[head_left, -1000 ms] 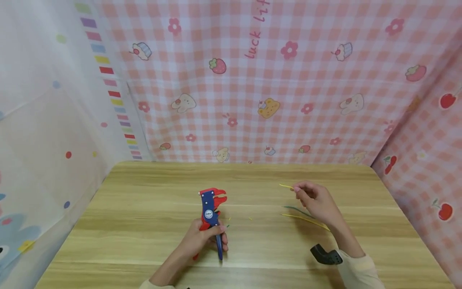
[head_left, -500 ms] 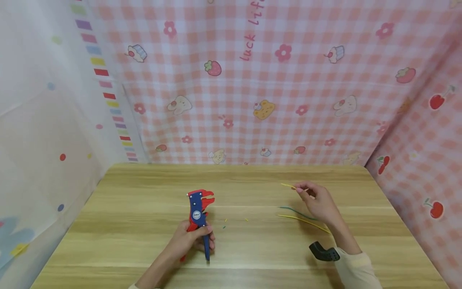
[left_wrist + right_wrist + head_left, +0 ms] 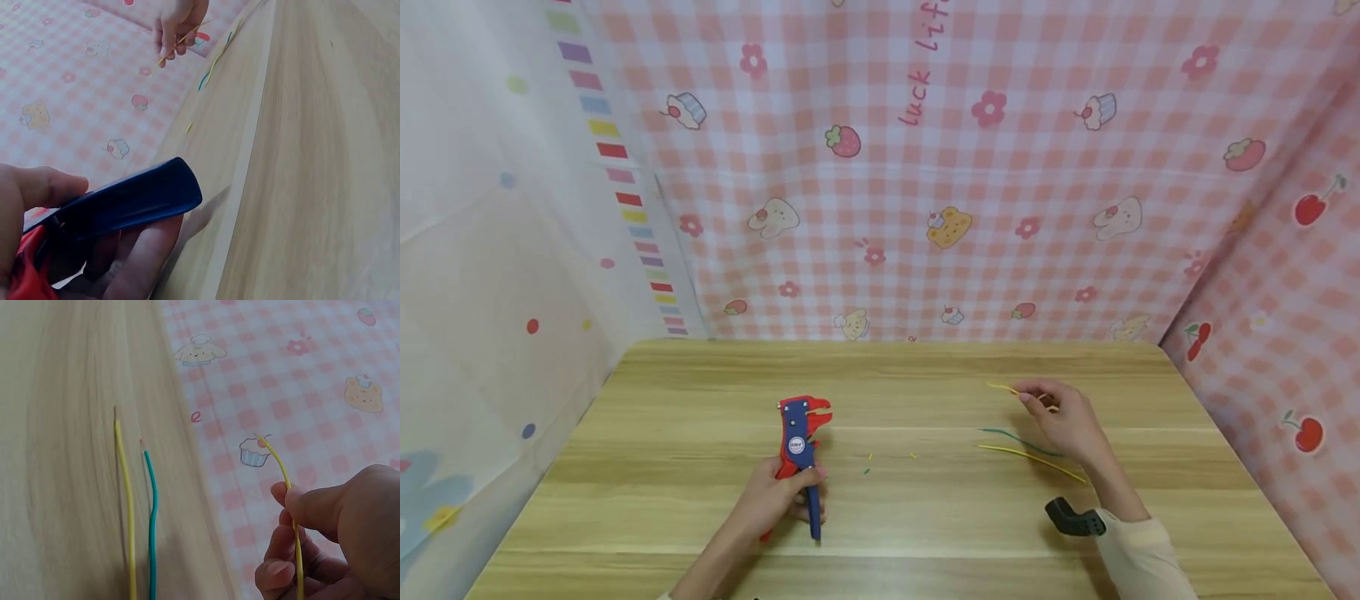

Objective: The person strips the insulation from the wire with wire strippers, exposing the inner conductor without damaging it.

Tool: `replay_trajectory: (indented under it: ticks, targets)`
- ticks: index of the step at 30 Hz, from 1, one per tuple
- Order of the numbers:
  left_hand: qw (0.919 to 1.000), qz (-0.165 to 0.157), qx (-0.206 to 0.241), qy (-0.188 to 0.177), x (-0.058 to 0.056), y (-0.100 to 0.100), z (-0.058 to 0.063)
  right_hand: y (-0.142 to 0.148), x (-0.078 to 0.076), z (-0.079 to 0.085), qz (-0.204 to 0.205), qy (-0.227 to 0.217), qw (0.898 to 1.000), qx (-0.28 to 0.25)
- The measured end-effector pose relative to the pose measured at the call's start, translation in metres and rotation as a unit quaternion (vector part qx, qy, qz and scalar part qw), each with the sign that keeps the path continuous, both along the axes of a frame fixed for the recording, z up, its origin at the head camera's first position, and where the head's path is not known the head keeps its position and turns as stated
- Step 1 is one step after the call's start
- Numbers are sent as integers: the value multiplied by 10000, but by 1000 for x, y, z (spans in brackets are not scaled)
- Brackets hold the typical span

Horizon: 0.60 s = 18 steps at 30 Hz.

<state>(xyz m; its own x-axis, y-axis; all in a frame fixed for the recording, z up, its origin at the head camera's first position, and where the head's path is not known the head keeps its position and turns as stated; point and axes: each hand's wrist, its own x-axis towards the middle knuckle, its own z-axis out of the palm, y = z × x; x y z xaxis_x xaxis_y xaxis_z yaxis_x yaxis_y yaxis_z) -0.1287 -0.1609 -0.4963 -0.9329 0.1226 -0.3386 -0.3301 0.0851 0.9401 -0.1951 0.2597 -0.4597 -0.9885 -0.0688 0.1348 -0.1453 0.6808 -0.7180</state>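
Observation:
My left hand (image 3: 782,492) grips a wire stripper (image 3: 797,425) with blue and red handles, its red head pointing away from me over the left half of the table. In the left wrist view the blue handle (image 3: 137,197) lies between thumb and fingers. My right hand (image 3: 1060,412) pinches a thin yellow wire (image 3: 284,472) between thumb and forefinger, above the table; its tip looks stripped. Beside that hand a green wire (image 3: 153,506) and another yellow wire (image 3: 128,500) lie on the table, bare metal showing at their ends.
Small yellow offcuts (image 3: 913,455) and a green offcut (image 3: 867,472) lie mid-table. The wooden table (image 3: 925,517) meets a pink checked cloth (image 3: 880,183) at its back edge. A black wrist mount (image 3: 1073,518) is by the right sleeve.
My left hand has moved left with the wire stripper, away from the offcuts. The right hand stays nearly in place, still pinching the yellow wire. The head view has shifted slightly.

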Motion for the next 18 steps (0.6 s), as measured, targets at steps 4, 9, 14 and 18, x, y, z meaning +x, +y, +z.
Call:
replay_trajectory:
  ticks: [4,9,14,18]
  targets:
    - [9992,224,-328,63,-1,-3,1,3,-4,-5,-34,51,9999,156]
    - [9969,493,-604,125,-1,-6,1,9,-8,-10,-54,-19,9997,255]
    - [9931,685,-924,237,-2,-9,1,14,-11,-14,-65,-124,9993,353]
    - [9885,771,-1272,275,-3,-13,1,16,-14,-16,-75,-156,9990,420]
